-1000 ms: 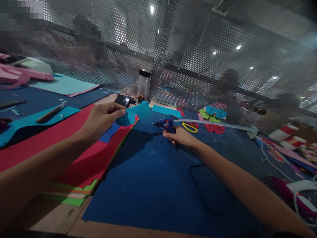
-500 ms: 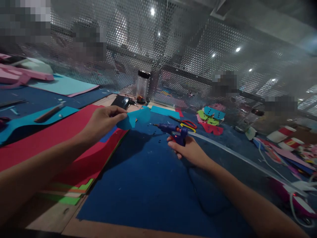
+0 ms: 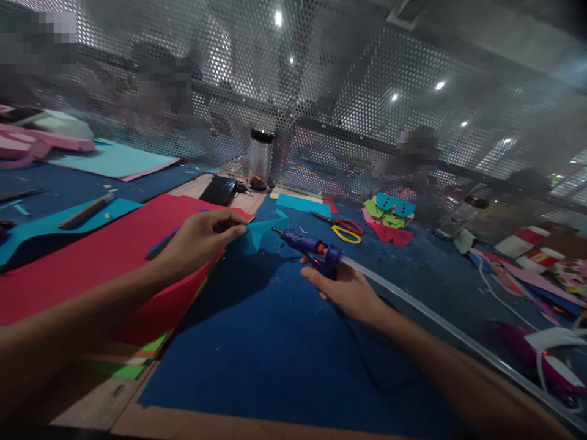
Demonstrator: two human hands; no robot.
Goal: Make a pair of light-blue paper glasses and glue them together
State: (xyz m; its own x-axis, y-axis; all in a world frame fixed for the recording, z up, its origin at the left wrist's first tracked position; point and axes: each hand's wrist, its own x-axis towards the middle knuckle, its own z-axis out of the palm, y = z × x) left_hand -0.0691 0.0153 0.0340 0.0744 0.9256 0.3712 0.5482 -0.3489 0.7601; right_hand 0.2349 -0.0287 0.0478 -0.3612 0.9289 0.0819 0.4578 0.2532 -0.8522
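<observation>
Your left hand (image 3: pixel 208 235) pinches a thin, bent turquoise sheet (image 3: pixel 255 237) jutting toward your right hand (image 3: pixel 352 290), which wraps a blue glue gun (image 3: pixel 300 244), its long translucent stick (image 3: pixel 413 299) running back along your forearm (image 3: pixel 435 360).

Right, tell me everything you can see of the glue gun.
The glue gun is blue, plastic-looking, with a narrow nozzle, an orange-red part in its body and a small red light. A long translucent glue stick extends from its rear. Gripped in the right hand, it points toward the light blue sheet in the left hand; whether the nozzle touches that sheet is unclear.
</observation>
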